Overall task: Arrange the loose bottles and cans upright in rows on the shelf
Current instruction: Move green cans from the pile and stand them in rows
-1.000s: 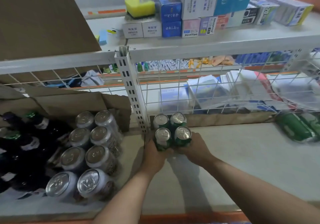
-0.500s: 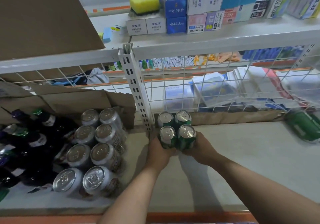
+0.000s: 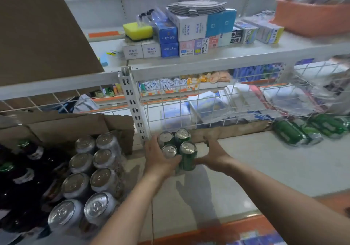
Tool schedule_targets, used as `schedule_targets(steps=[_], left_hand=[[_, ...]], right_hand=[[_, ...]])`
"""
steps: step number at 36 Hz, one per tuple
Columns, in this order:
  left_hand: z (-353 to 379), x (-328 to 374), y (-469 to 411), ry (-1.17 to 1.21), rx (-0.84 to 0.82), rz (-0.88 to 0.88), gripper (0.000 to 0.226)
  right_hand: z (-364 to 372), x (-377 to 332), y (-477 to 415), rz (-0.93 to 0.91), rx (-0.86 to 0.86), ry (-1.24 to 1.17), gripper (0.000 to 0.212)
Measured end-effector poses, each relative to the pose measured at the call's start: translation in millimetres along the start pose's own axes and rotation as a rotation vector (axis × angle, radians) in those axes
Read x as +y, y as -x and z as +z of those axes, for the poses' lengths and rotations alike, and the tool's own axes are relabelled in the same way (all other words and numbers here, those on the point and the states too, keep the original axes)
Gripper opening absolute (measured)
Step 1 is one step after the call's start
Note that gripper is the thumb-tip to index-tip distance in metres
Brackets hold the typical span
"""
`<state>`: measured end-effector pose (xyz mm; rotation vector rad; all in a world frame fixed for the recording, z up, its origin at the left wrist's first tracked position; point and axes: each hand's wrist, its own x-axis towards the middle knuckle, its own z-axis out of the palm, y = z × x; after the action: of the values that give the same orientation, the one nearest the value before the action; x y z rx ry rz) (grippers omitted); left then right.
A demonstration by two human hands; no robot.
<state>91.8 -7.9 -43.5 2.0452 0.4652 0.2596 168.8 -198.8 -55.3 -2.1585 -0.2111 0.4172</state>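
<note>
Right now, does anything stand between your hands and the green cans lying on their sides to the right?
Nothing visible does. The left hand and right hand hold the upright green cans at the back; between them and the lying cans is only bare shelf.

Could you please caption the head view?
Left hand and right hand hold four upright green cans on the shelf.
</note>
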Motion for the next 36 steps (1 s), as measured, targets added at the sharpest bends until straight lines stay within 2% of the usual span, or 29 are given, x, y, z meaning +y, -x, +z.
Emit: schedule_targets(steps=[3,6,8,10,11,15,18,21,24,28,34,36], left_hand=[[-7.0,37.7,-8.3,-0.112,-0.007,0.097,0.094],[7.0,74.4,-10.8,-0.088,-0.105,0.170,0.085],[27.3,95.5,-8.5,-0.061,-0.183,0.188,0.083],[54.2,113.5,-4.1,-0.071,-0.237,0.202,0.082],[69.4,121.6,-2.1,-0.076,-0.272,0.197,0.081],[132.3,150.4,7.4,-0.047,-0.380,0.156,0.075],[179.9,172.0,13.4,-0.070,-0.450,0.129,0.070],[230.3,191.3,18.6,-0.054,-0.474,0.109,0.065],[276.9,212.6,21.1,-0.084,-0.490,0.076,0.050],[329.3,227.3,18.2,-0.141,-0.519,0.057,0.052],[379.1,224.1,15.7,-0.110,-0.405,-0.156,0.073],[392.0,219.0,12.4,-0.137,-0.411,-0.211,0.073]], right_hand=[[-29.8,-1.4,16.3,0.024,0.069,0.021,0.102],[-71.9,0.8,32.4,0.048,0.135,0.048,0.099],[-105.0,3.9,41.1,0.069,0.172,0.044,0.084],[-138.8,11.8,50.3,0.086,0.223,0.036,0.055],[-154.7,19.1,52.6,0.109,0.267,0.035,0.052],[-213.3,54.7,63.3,0.174,0.411,0.006,0.070],[-255.3,86.1,72.6,0.211,0.449,-0.036,0.085],[-292.0,127.5,73.8,0.249,0.470,-0.067,0.086],[-323.7,163.7,71.8,0.293,0.453,-0.088,0.100],[-351.5,205.4,63.1,0.326,0.398,-0.121,0.091],[-359.0,246.2,34.8,0.361,0.264,-0.156,0.085],[-359.2,253.5,23.4,0.363,0.217,-0.167,0.085]])
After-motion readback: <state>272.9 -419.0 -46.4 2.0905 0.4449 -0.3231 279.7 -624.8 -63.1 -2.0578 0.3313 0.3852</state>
